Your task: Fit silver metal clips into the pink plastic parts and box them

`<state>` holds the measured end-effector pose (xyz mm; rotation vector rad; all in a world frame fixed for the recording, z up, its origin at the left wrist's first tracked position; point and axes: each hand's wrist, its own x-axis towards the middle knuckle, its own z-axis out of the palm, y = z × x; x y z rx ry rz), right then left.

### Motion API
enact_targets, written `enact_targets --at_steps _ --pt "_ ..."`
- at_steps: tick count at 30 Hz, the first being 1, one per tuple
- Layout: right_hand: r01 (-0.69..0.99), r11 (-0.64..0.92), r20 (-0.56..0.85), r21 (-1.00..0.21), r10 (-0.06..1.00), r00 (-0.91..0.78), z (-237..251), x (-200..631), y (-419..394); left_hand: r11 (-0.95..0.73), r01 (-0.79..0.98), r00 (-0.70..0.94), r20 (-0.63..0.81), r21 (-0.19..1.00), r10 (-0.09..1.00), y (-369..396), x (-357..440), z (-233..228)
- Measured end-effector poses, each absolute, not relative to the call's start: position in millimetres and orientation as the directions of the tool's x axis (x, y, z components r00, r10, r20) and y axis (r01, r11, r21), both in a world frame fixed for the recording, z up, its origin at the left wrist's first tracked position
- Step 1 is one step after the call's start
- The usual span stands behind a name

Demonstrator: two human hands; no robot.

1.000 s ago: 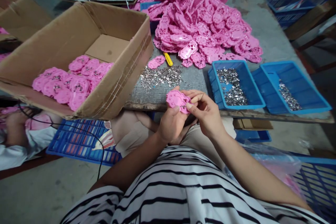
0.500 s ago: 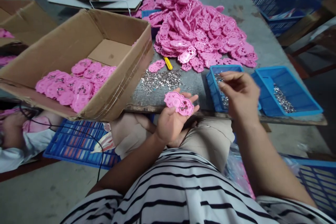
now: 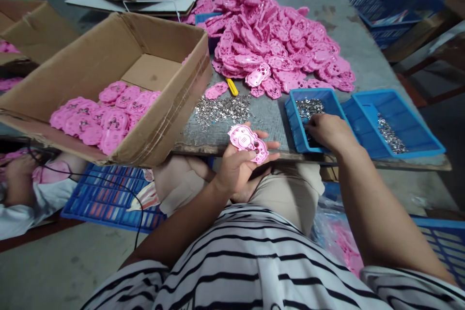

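In my left hand rests a pink plastic plate with a scalloped edge and several holes, pinned by my thumb against the fingers. My right hand reaches into the left blue bin, among small silvery metal pieces. Its fingertips are lowered into the bin and mostly hidden, so what they hold does not show. A loose heap of similar metal pieces lies on the table, beyond my left hand.
A big pile of pink plates covers the table's middle. At left, a cardboard box holds pink plates fitted with metal bits. A yellow-handled tool lies by the heap. Another blue bin stands at right. A person's arm shows far left.
My right hand has come down from above the left blue bin into it. The pink plate in my left hand has tilted slightly, and its surface now catches the light.
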<state>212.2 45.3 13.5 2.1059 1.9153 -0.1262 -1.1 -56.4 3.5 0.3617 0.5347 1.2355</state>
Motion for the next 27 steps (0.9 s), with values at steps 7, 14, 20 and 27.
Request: enact_targets --at_steps 7,14,20,27 --pt "0.992 -0.062 -0.184 0.108 0.980 0.081 11.7 213.7 42.6 0.257 -0.747 0.194 -0.169 0.613 0.966 -57.6 -0.6 5.0" --pt "0.991 -0.090 -0.297 0.098 0.948 0.115 25.6 204.4 37.8 0.202 -0.709 0.125 -0.161 0.676 0.979 -63.0 3.4 7.7" --pt "0.985 -0.085 -0.343 0.150 0.930 0.133 28.2 201.1 38.1 0.199 -0.693 0.071 -0.210 0.693 0.975 -66.4 6.9 9.5" --pt "0.986 -0.074 -0.324 0.147 0.939 0.118 26.4 203.4 39.7 0.215 -0.681 0.070 -0.230 0.700 0.971 -67.7 5.1 9.3"
